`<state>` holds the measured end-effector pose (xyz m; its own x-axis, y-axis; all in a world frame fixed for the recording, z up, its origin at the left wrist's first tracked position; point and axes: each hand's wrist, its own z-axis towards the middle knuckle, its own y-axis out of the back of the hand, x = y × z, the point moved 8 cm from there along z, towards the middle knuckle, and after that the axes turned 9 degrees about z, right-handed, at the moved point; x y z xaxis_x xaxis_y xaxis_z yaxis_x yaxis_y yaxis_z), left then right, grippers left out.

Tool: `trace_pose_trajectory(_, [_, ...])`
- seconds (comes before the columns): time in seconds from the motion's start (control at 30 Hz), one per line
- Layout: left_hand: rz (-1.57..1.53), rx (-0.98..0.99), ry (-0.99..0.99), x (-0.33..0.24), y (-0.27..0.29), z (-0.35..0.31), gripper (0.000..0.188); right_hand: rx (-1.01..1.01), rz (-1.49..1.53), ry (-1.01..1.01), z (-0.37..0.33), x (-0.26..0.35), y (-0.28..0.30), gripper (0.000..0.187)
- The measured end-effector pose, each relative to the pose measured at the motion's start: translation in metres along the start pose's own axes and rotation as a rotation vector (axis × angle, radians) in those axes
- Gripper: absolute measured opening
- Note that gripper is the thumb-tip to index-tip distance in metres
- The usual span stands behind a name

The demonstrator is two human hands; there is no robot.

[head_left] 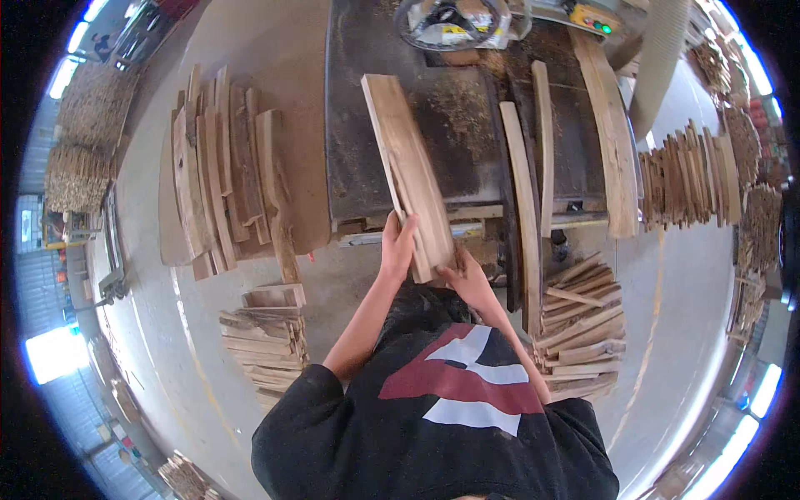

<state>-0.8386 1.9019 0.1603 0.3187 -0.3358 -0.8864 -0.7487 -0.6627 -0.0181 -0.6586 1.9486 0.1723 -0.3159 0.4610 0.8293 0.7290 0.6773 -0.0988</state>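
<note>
A pale wooden board (412, 158) with a rough groove along its left edge is held in front of me, its far end over the dark machine table (354, 158). My left hand (399, 247) grips its left edge near the close end, thumb on the upper face. At the near right corner, my right hand (468, 279) is closed on the board, with its thumb on top. The undersides of both hands' grips are hidden by the wood.
Long strips (521, 183) lie right of the board, beside a wide plank (608, 133). Rough boards (221, 175) cover a brown surface at left. Offcut piles (265, 346) stand low on both sides. A black handwheel (447, 21) and a grey hose (667, 67) are at the far side.
</note>
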Motion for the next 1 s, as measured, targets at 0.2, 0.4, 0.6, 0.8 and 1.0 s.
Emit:
trace_pose_trajectory(0.2, [0.762,0.067,-0.458,-0.045,-0.058,-0.016,0.06,-0.162,0.02,0.468,-0.031,0.014,0.038,0.057])
trace_pose_trajectory(0.4, [1.152,-0.103,-0.771,-0.048,-0.125,0.004,0.066,-0.118,0.797,-0.029,0.002,-0.029,0.059,0.049])
trace_pose_trajectory(0.6, [1.149,-0.153,-0.695,-0.044,-0.136,0.04,0.058,-0.133,0.674,-0.218,0.016,-0.047,0.054,0.06])
trace_pose_trajectory(0.8, [1.106,-0.193,-0.838,-0.068,-0.141,0.066,0.054,-0.146,0.442,-0.235,0.046,-0.025,0.061,0.057])
trace_pose_trajectory(1.0, [1.114,-0.154,-0.822,-0.095,-0.141,0.109,0.054,-0.186,0.513,-0.274,0.082,0.009,0.061,0.052])
